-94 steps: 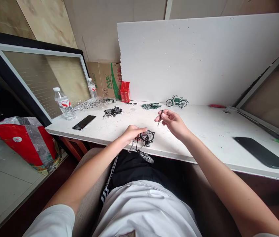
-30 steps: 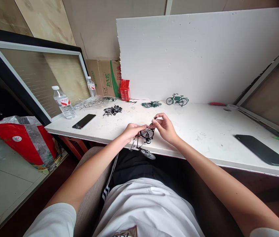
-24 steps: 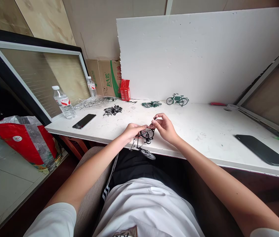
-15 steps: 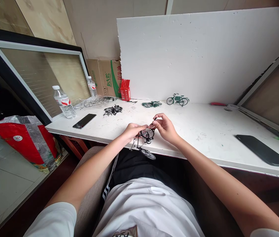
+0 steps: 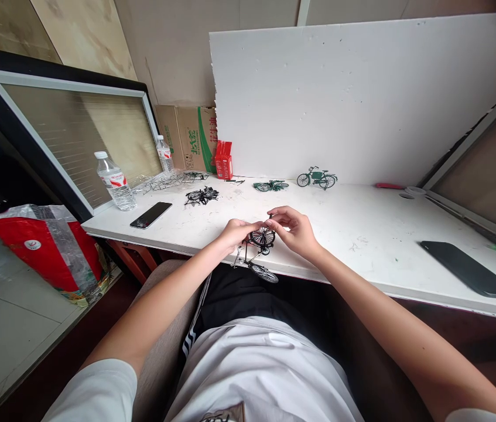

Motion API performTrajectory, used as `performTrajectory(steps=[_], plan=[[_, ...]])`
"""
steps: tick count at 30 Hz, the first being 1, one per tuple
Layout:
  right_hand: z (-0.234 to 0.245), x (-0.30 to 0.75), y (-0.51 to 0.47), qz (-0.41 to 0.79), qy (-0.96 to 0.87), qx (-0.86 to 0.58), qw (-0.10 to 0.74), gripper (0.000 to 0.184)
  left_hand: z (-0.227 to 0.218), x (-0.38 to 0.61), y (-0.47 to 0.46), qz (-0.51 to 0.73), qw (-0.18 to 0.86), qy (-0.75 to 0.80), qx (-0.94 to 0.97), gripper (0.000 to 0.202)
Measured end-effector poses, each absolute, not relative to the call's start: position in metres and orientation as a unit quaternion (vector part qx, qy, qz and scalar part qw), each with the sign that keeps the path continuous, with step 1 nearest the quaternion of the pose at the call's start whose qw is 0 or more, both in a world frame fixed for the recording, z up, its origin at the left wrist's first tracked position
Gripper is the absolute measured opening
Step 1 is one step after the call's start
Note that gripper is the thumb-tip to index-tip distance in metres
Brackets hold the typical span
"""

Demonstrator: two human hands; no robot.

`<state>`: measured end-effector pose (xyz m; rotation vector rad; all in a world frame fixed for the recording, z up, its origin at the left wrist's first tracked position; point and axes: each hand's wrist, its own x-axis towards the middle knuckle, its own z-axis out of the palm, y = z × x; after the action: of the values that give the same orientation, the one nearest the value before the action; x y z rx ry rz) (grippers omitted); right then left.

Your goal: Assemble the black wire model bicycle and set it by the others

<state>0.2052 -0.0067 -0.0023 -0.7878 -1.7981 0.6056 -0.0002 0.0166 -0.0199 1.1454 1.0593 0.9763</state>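
A black model bicycle [image 5: 262, 235] is held over the front edge of the table, one wheel up by my fingers and the other hanging lower, past the edge. My left hand [image 5: 238, 232] is closed on it, with the thumb stretched along the upper wheel. From the other side, my right hand [image 5: 292, 227] pinches a small black part at the top of that wheel, close to my left thumb tip. The fingers hide most of this part, and whether it is joined to the bicycle I cannot tell.
Farther back on the white table [image 5: 339, 234] are a pile of black parts [image 5: 202, 196], a green model bicycle lying flat [image 5: 270, 186] and another standing [image 5: 317, 177]. Phones lie left [image 5: 151, 215] and right [image 5: 471, 269]. Bottles [image 5: 116, 183] and a red box [image 5: 223, 160] stand at back left.
My right hand has moved slightly left and down, bringing the small black part from beside the upper wheel to its top. My left hand and the bicycle stay nearly still.
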Motion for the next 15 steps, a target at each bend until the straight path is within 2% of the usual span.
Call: performTrajectory(steps=[10,15], plan=[[-0.0002,0.2057,-0.0067,0.279,-0.74,-0.321,0.52,0.042,-0.0212,0.0002,0.0173,0.422,0.613,0.45,0.493,0.048],[0.0022,0.2082,-0.0032,0.243,-0.713,-0.336,0.565,0.042,-0.0212,-0.0001,0.0186,0.425,0.617,0.451,0.485,0.046]])
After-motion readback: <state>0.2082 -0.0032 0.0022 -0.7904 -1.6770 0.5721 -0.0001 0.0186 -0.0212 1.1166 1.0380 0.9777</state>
